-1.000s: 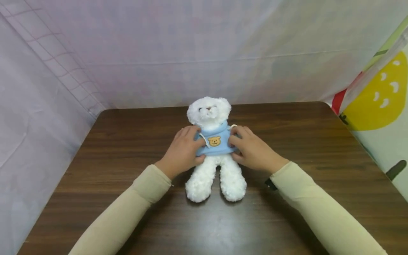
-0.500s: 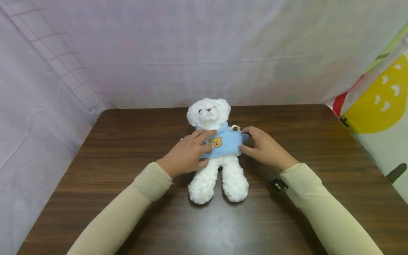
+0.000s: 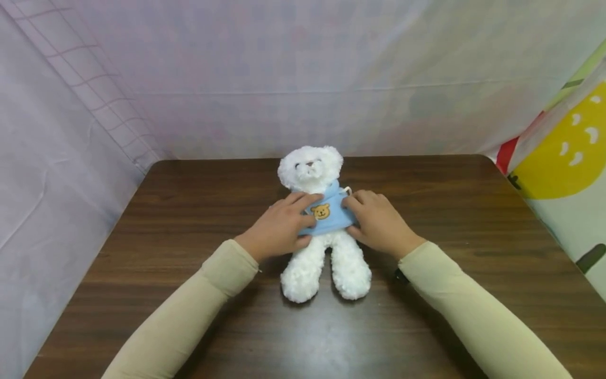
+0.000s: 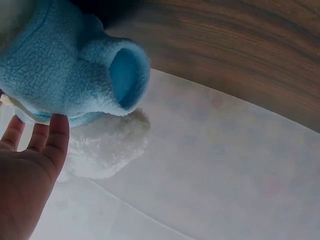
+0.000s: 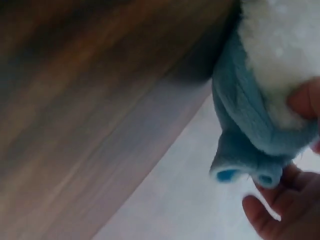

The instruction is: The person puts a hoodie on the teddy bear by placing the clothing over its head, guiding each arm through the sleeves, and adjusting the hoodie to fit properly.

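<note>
A white plush teddy bear (image 3: 310, 164) lies on its back on the brown table, wearing a light-blue fleece hoodie (image 3: 337, 213) with a bear-face patch (image 3: 320, 211). My left hand (image 3: 280, 225) rests on the hoodie's left half, its fingers laid over the front. In the left wrist view, a hoodie sleeve (image 4: 127, 77) gapes with blue lining inside and no paw visible. My right hand (image 3: 379, 221) holds the hoodie's right side with bent fingers, its thumb near the hem. In the right wrist view that thumb (image 5: 306, 99) touches white fur and the fingers lie by a sleeve end.
The dark wooden table (image 3: 189, 210) spreads around the bear. Pale cloth (image 3: 303, 79) hangs behind it and along the left. A yellow fruit print (image 3: 563, 158) shows on the right-hand cloth. A white cord loop (image 3: 347, 190) pokes out beside the collar.
My right hand first drew the hoodie's right sleeve outward, then came back in against the hoodie's side. The left hand slid further over the front, then stayed there.
</note>
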The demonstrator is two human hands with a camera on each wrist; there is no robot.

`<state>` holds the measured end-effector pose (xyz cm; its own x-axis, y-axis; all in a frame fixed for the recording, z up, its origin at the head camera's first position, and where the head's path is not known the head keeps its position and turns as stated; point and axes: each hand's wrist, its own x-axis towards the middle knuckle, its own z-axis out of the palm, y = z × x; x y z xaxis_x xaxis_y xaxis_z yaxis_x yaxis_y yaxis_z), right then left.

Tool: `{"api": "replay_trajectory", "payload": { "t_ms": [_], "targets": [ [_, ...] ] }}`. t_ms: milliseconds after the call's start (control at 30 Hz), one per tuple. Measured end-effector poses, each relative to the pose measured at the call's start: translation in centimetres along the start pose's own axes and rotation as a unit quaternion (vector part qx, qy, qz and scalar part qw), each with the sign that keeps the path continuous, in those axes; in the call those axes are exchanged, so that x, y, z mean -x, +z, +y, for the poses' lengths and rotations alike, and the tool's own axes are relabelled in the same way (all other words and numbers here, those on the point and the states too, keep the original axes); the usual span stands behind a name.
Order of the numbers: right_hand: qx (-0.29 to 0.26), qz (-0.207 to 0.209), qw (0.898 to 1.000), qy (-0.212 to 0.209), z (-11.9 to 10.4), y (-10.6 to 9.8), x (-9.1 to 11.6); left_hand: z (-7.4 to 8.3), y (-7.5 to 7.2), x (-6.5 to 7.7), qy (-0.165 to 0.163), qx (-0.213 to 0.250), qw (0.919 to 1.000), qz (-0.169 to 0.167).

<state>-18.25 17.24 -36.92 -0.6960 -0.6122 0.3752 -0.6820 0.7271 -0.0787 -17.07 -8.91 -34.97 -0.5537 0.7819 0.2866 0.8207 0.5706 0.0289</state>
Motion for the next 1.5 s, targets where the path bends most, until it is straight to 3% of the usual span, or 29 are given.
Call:
{"api": "replay_trajectory", "payload": {
  "t_ms": [200,367,533,700,1000,1200,1500],
  "targets": [
    [0.103,0.041,0.993,0.051,-0.8,0.9,-0.9,-0.1,-0.2,-0.3,0.001,-0.011,0.9998,-0.016],
    [0.09,0.016,0.991,0.096,-0.9,0.9,-1.0,-0.3,-0.4,-0.5,0.005,-0.01,0.9993,-0.034],
    [0.064,-0.005,0.996,0.058,-0.8,0.2,-1.0,-0.4,-0.2,-0.3,-0.003,-0.014,0.9993,-0.035],
    [0.075,-0.004,0.997,0.017,-0.7,0.0,-1.1,-0.4,-0.3,-0.2,-0.012,-0.017,0.9992,-0.035],
    [0.112,0.008,0.993,0.035,-0.8,0.9,-1.4,0.1,-0.2,-0.5,-0.02,-0.02,0.9986,-0.045],
    [0.032,-0.023,0.999,-0.008,0.2,-0.3,-0.6,0.3,0.1,-0.5,-0.03,-0.029,0.998,-0.048],
    [0.048,0.031,0.995,-0.082,-0.3,-0.2,0.2,0.4,0.3,0.0,-0.041,-0.035,0.9977,-0.042]
  ]
}}
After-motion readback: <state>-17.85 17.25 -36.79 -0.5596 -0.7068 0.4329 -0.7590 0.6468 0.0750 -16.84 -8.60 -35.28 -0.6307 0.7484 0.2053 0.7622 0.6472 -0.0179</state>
